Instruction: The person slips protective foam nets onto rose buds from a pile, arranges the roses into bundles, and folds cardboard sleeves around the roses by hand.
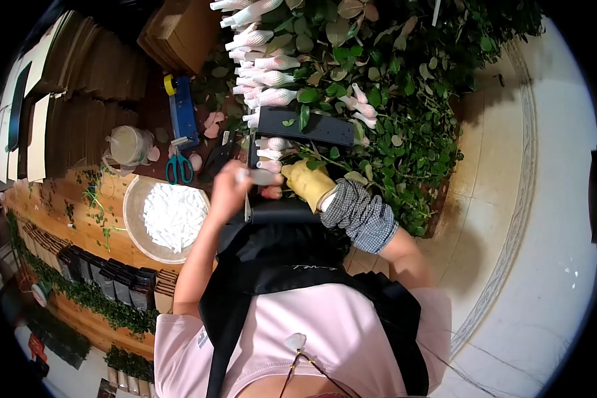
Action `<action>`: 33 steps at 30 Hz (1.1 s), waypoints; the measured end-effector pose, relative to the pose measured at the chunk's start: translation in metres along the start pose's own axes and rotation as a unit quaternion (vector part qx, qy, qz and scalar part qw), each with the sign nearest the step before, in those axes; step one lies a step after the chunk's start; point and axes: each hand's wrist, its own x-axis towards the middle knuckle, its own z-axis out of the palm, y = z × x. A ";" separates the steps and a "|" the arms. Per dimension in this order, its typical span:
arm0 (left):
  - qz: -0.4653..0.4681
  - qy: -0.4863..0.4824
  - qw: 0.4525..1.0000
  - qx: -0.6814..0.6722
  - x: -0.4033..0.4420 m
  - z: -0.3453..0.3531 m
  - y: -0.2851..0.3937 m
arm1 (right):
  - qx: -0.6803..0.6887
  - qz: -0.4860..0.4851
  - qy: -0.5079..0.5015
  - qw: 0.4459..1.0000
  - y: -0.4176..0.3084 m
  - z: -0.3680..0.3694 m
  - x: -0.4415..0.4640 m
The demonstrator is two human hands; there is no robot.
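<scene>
My left hand (229, 189), bare, has its fingers closed on a small white foam net sleeve (243, 176), partly smeared by motion. Facing it, my right hand (306, 184) wears a yellow glove and is closed around a rose whose stem is mostly hidden; a blurred pale shape lies between the two hands. Just below them sits an uncovered pinkish rose head (270, 192). Beyond the hands, roses in white nets (276, 97) lie in a row, heads left and leafy stems (404, 99) right. A dark bar (305, 126) crosses the stems.
At left stands a round basin (131, 222) full of white net sleeves (174, 217). Teal scissors (179, 168), a blue tape dispenser (183, 113), a white tub (127, 146) and loose petals (212, 124) lie behind it. Cardboard stacks (99, 73) rise at far left.
</scene>
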 end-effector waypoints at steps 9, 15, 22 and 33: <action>-0.056 0.057 0.991 0.106 0.005 0.024 -0.003 | -0.007 0.100 -0.004 0.995 -0.018 -0.035 0.004; 0.062 0.036 0.987 0.147 0.011 0.026 0.023 | -0.075 0.149 -0.083 0.982 -0.020 -0.010 0.013; 0.061 0.205 0.973 0.089 0.000 -0.008 0.035 | 0.066 0.137 -0.050 0.987 -0.011 -0.045 -0.002; 0.044 0.000 0.983 0.178 0.039 0.023 0.017 | -0.122 0.182 0.048 0.975 0.017 0.004 0.022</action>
